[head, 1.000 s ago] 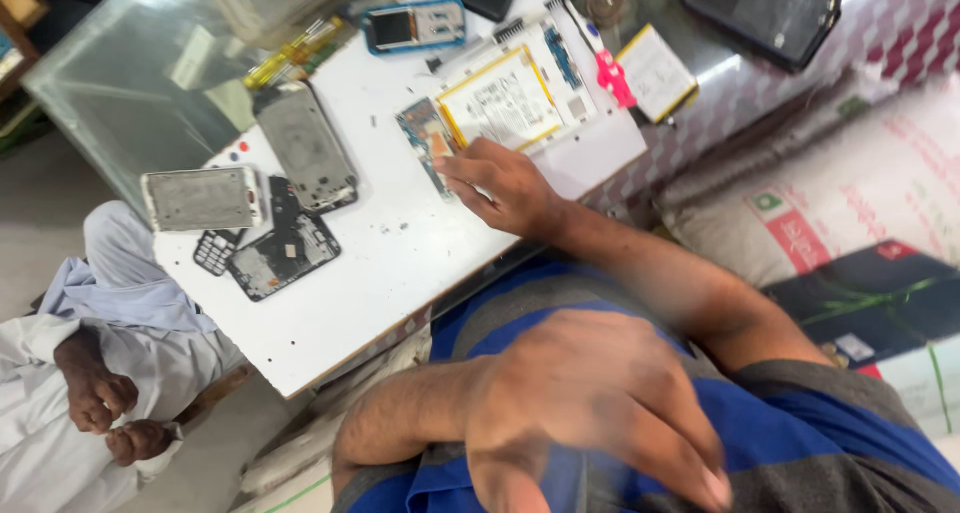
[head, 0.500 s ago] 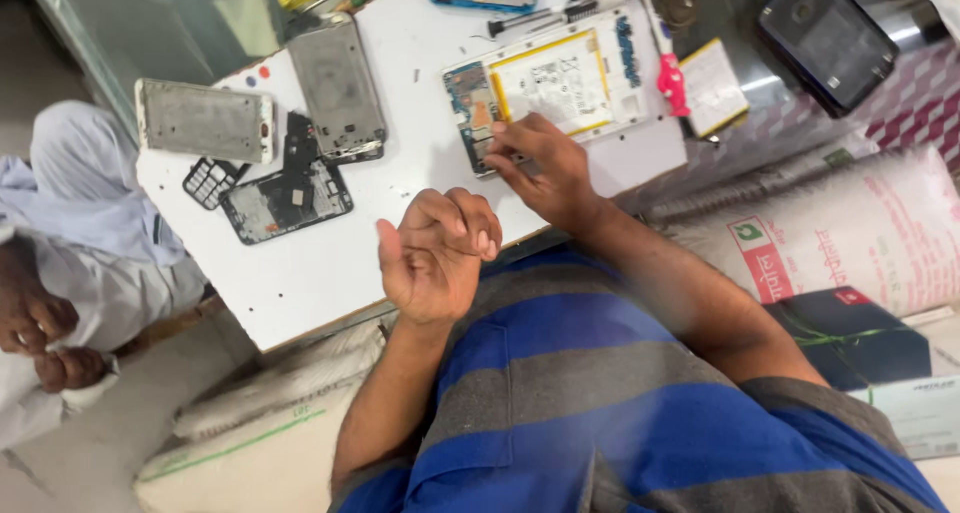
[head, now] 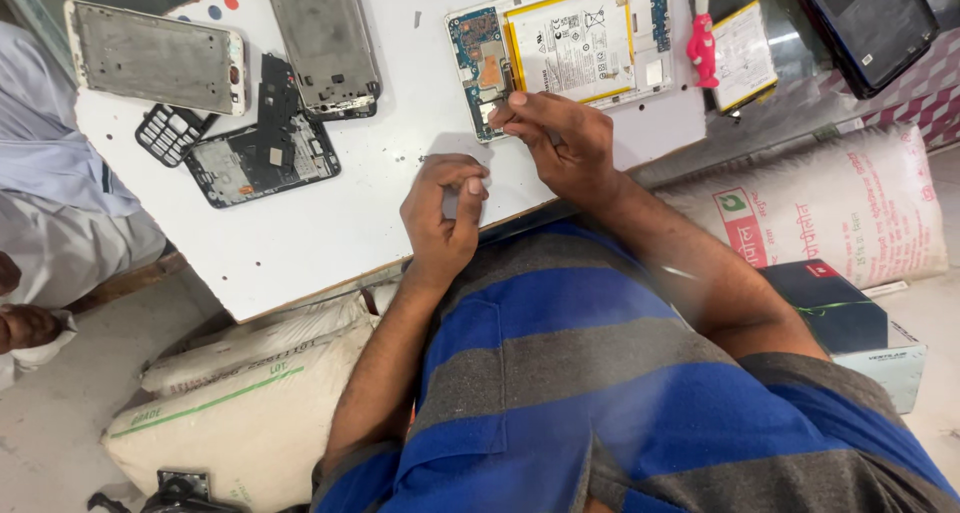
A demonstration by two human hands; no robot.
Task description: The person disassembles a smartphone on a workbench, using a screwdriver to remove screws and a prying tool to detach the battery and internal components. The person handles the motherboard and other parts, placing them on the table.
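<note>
Hands over white surface (head: pixel 330 233). Right hand (head: pixel 560 143) bent, fingers pinched together on the near-left corner of the opened tablet (head: pixel 560 43), far right. Left hand (head: pixel 445 208) curled, fingers loosely closed, holding nothing visible, just beside it.

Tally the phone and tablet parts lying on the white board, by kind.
Opened tablet with yellow-edged battery: 1
Bare metal frames: 2
Dark circuit assembly: 1
Keypad piece: 1
Total: 5

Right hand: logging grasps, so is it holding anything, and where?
The right hand pinches something at its fingertips over the opened device; too small to identify.
</note>
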